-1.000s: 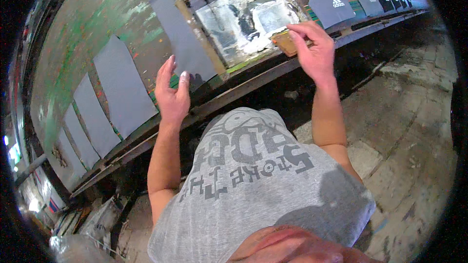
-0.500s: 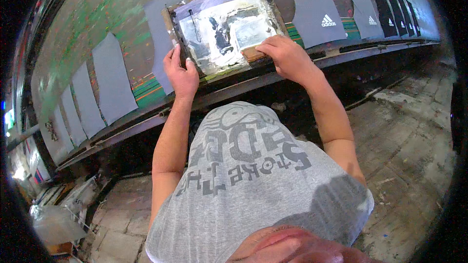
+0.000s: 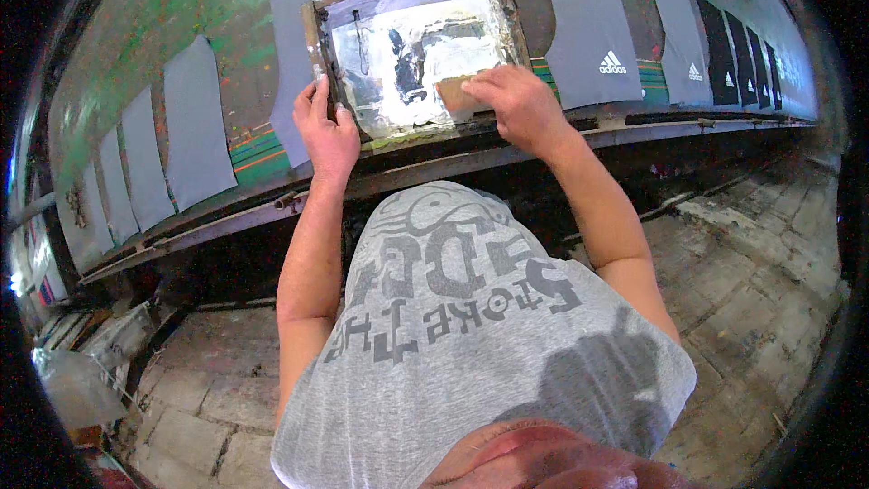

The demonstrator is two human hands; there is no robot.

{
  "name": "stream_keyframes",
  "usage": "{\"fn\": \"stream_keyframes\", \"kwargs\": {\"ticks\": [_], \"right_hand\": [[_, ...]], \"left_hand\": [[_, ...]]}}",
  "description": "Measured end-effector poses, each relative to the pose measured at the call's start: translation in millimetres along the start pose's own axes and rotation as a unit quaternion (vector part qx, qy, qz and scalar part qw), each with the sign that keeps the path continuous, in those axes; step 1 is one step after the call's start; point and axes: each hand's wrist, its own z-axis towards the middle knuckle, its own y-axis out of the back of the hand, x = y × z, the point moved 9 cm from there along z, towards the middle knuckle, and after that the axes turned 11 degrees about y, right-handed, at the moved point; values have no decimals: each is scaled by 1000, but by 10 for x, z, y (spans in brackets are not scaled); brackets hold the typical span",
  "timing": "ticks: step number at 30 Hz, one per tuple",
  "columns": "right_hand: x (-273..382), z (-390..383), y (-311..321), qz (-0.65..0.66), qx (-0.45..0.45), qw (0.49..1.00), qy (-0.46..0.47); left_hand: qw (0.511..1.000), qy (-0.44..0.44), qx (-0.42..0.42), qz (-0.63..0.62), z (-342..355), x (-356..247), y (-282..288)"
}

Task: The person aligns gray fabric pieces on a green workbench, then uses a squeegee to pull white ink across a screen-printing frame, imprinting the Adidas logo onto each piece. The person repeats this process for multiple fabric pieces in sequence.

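A wooden printing screen (image 3: 505, 23) with white ink smeared over its mesh lies on a grey fabric piece (image 3: 291, 27) on the long table. My left hand (image 3: 326, 131) grips the screen's left side bar, fingers along the wood. My right hand (image 3: 525, 104) holds a brown squeegee blade (image 3: 453, 95) on the inked mesh, toward the lower right of the screen. A dark patch of ink shows in the middle of the white.
Grey cut pieces (image 3: 190, 122) lie in a row along the green-stained table (image 3: 244, 81). Those at right (image 3: 588, 27) carry white prints, with black pieces (image 3: 720, 50) beyond. A metal rail (image 3: 697, 124) edges the table. Plastic-wrapped items (image 3: 77, 380) sit lower left.
My left hand has come onto the screen's left bar. My right hand has carried the squeegee leftward over the mesh. The view has shifted slightly.
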Motion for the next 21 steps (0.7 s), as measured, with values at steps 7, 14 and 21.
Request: {"fn": "stream_keyframes", "kwargs": {"ticks": [7,14,21], "right_hand": [[-258,167,82,27,55,998,-5],[-148,165,31,-22,-41,999,24],[252,-210,-41,17,-14,1000,19]], "left_hand": [[1000,-14,0,18,18,-71,38],[1000,-3,-17,14,-16,-36,35],[995,80,-5,65,32,38,32]]}}
